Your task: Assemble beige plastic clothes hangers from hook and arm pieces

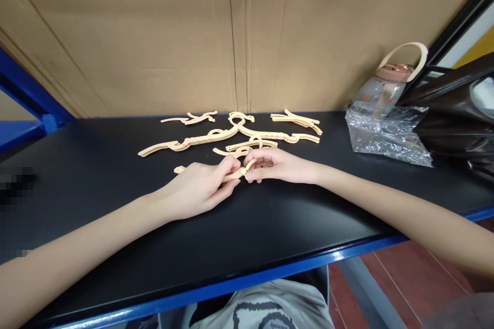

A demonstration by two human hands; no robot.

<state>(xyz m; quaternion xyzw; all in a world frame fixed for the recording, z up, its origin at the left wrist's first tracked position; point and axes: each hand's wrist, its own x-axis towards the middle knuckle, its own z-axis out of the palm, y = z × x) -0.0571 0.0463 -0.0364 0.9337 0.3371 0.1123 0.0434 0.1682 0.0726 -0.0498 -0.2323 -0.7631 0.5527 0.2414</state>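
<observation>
Both hands meet over the middle of a black table top (116,200). My left hand (200,187) is closed round a cream plastic hanger arm (179,169), whose tip sticks out to the left of the hand. My right hand (276,164) pinches a small cream hook piece (250,165) at the other end of that arm. Just behind the hands lie an assembled cream hanger (216,136) and several loose hanger parts (297,121).
A brown cardboard wall (231,36) closes the back of the table. At the right stand a clear bottle with a cream handle (386,82), a crinkled clear plastic bag (386,136) and a dark bag (455,118). A blue edge (270,272) runs along the table's front.
</observation>
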